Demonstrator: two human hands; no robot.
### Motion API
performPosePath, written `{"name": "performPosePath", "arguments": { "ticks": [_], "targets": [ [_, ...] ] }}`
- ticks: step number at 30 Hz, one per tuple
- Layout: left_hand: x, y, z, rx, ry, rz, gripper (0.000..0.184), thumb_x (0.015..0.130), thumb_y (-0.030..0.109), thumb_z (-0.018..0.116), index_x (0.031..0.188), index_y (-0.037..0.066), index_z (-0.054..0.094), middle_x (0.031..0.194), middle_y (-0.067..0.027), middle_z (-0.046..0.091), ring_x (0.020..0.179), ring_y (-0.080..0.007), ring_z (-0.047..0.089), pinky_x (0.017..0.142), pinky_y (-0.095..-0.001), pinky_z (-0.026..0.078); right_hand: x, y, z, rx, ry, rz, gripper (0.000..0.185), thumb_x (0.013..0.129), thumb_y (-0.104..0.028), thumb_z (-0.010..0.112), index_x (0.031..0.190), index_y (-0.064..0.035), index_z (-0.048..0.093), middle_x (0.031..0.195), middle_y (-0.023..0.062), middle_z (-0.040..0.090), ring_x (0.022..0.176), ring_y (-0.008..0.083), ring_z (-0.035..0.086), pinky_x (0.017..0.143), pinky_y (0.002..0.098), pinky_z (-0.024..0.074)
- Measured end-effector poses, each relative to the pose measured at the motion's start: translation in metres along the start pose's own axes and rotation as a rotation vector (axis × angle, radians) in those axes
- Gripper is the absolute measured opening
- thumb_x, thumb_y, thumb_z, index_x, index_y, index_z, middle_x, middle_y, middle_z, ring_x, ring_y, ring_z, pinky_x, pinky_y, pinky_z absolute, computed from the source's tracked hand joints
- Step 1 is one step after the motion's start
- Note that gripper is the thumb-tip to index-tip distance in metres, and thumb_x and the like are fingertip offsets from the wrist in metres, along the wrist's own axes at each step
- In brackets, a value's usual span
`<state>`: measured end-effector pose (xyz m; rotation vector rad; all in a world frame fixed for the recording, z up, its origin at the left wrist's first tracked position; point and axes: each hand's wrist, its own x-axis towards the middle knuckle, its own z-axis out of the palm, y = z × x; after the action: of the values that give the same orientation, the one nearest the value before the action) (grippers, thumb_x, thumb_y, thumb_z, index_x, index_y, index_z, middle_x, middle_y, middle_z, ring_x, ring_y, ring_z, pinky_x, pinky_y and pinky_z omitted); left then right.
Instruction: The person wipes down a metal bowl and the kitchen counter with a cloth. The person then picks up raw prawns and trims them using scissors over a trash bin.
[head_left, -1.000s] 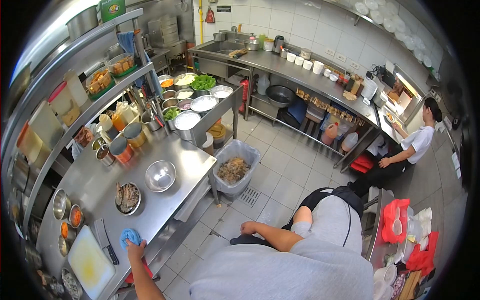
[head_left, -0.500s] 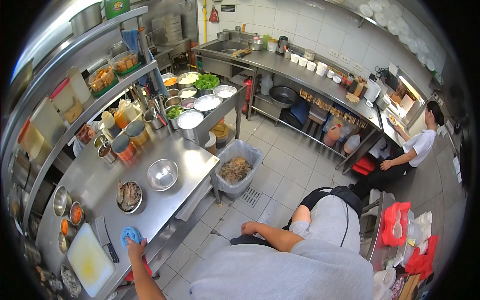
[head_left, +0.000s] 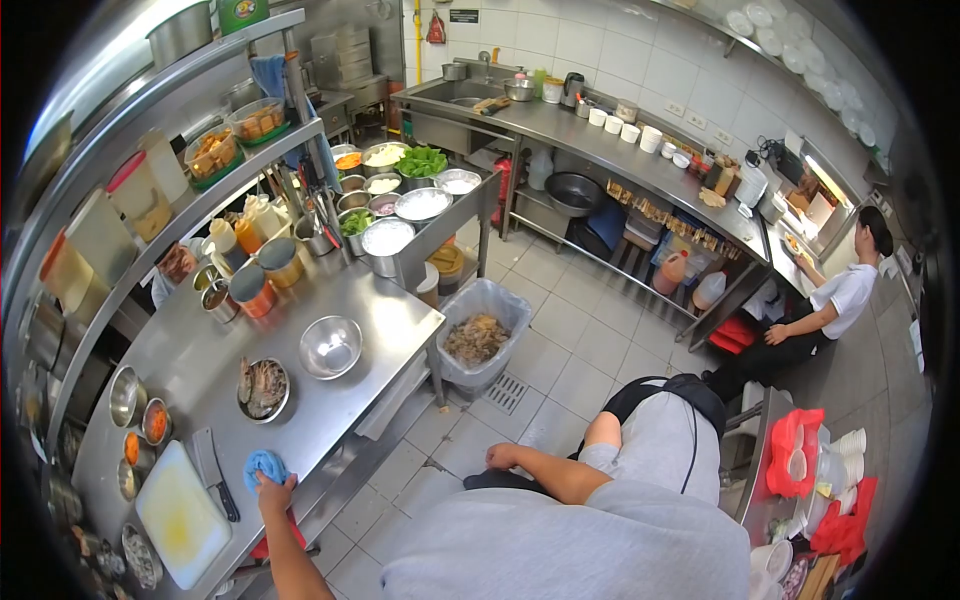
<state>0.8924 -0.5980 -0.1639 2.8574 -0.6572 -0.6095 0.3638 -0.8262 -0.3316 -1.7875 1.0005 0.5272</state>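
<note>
My left hand (head_left: pixel 273 492) grips a bunched blue cloth (head_left: pixel 264 469) on the steel table, near its front edge. Just left of the cloth lies a black-handled cleaver (head_left: pixel 214 472), alongside a yellow-stained white cutting board (head_left: pixel 183 513). Farther along the table, shrimp (head_left: pixel 264 388) fill a metal bowl, and a shiny bowl (head_left: pixel 331 348) stands beside it with nothing visible inside. My right hand (head_left: pixel 500 457) hangs away from the table, beside my body, its fingers curled with nothing seen in them.
A lined waste bin (head_left: pixel 484 370) stands at the table's far corner, near a floor drain (head_left: pixel 506 393). Ingredient bowls (head_left: pixel 422 204) line the far counter. Another person in grey (head_left: pixel 660 435) is close on my right; a person in white (head_left: pixel 848 297) works farther off.
The whole view has shifted slightly. My left hand stays on the blue cloth at nearly the same spot on the table; my right hand looks unchanged.
</note>
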Motion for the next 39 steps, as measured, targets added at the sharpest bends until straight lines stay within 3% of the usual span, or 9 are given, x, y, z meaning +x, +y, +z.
{"name": "performPosePath", "arguments": {
  "ticks": [13,15,23,25,27,36,39],
  "targets": [
    [0.001,-0.002,0.005,0.049,0.057,0.011,0.116,0.076,0.056,0.078,0.157,0.005,0.012,0.144,-0.0367,0.039,0.121,-0.0489,0.055,0.102,-0.0498,0.047,0.003,0.0,-0.001,0.006,-0.043,0.083,0.035,0.084,-0.036,0.069,0.109,-0.0119,0.069,0.078,0.0075,0.068,0.059,0.0185,0.062,0.047,0.0345,0.0482],
    [-0.003,0.001,0.0,-0.038,0.013,-0.001,0.123,0.073,0.054,0.081,0.157,0.002,0.009,0.146,-0.0395,0.035,0.131,-0.0506,0.046,0.109,-0.0491,0.041,0.001,-0.002,-0.002,-0.005,-0.039,0.085,0.035,0.084,-0.036,0.069,0.109,-0.012,0.069,0.077,0.0076,0.068,0.059,0.0185,0.062,0.047,0.0345,0.0482],
    [-0.004,0.003,-0.002,-0.019,-0.006,-0.004,0.123,0.073,0.058,0.079,0.157,0.001,0.008,0.146,-0.0392,0.035,0.13,-0.0502,0.047,0.108,-0.0487,0.042,0.002,0.0,0.0,-0.026,-0.063,0.1,0.038,0.084,-0.039,0.067,0.112,-0.0124,0.07,0.082,0.008,0.07,0.064,0.0203,0.065,0.053,0.0357,0.0525],
    [0.0,-0.001,0.002,-0.016,0.0,0.004,0.123,0.073,0.058,0.079,0.157,0.001,0.009,0.146,-0.0392,0.036,0.129,-0.0502,0.048,0.108,-0.0489,0.042,-0.001,0.001,0.0,-0.041,-0.036,0.052,0.038,0.084,-0.039,0.068,0.111,-0.0124,0.071,0.085,0.009,0.071,0.066,0.021,0.066,0.055,0.0363,0.0536],
    [0.004,-0.004,0.007,0.048,0.064,0.036,0.116,0.075,0.057,0.077,0.157,0.005,0.013,0.142,-0.0369,0.041,0.12,-0.0488,0.056,0.1,-0.0503,0.048,-0.002,0.002,0.002,-0.055,-0.009,0.004,0.039,0.083,-0.039,0.068,0.111,-0.0124,0.071,0.088,0.0099,0.072,0.069,0.0218,0.068,0.057,0.0369,0.0547],
    [0.004,-0.005,0.007,0.032,0.048,0.023,0.118,0.075,0.057,0.077,0.157,0.005,0.011,0.145,-0.038,0.038,0.121,-0.0492,0.055,0.101,-0.0497,0.047,-0.004,-0.002,0.001,-0.01,-0.014,0.06,0.04,0.083,-0.039,0.07,0.113,-0.0113,0.07,0.092,0.0109,0.072,0.076,0.0233,0.069,0.063,0.0374,0.0562],
    [0.003,-0.004,0.007,0.03,0.05,0.01,0.118,0.075,0.056,0.077,0.158,0.005,0.011,0.145,-0.0378,0.039,0.121,-0.0489,0.056,0.101,-0.0494,0.047,0.001,0.004,0.003,-0.074,0.021,-0.04,0.041,0.084,-0.038,0.069,0.113,-0.0101,0.069,0.092,0.0111,0.072,0.074,0.0235,0.068,0.062,0.0376,0.0559]
  ]
}}
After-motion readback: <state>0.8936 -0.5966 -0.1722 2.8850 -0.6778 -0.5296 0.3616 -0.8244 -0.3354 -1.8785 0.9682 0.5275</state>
